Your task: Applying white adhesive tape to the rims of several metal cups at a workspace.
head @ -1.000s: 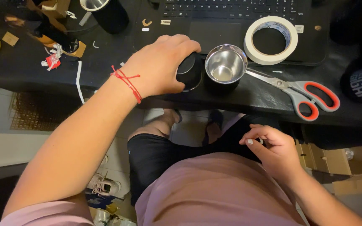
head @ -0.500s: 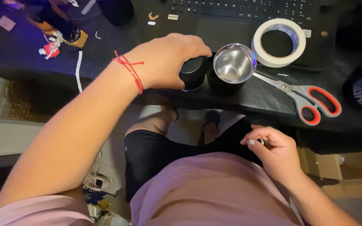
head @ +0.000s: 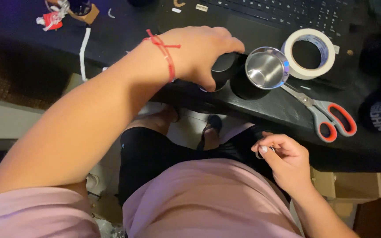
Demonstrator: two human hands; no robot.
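Two hands in view: left hand point(head: 199, 55) palm-down, fingers curled over a black cylindrical container point(head: 223, 70) at the near edge of the black desk point(head: 124, 39), gripping its top; contents hidden. Just beside it, touching, a steel cup point(head: 266, 68), open mouth up, looks empty. Right hand point(head: 285, 161) low over the lap, thumb and forefinger pinched on something small, can't tell what. Beyond the cup: tape roll point(head: 309, 53), scissors point(head: 323, 112), laptop keyboard point(head: 287, 13)

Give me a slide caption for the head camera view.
Left hand grips a black cylinder beside a steel cup; right hand pinches something small over the lap.
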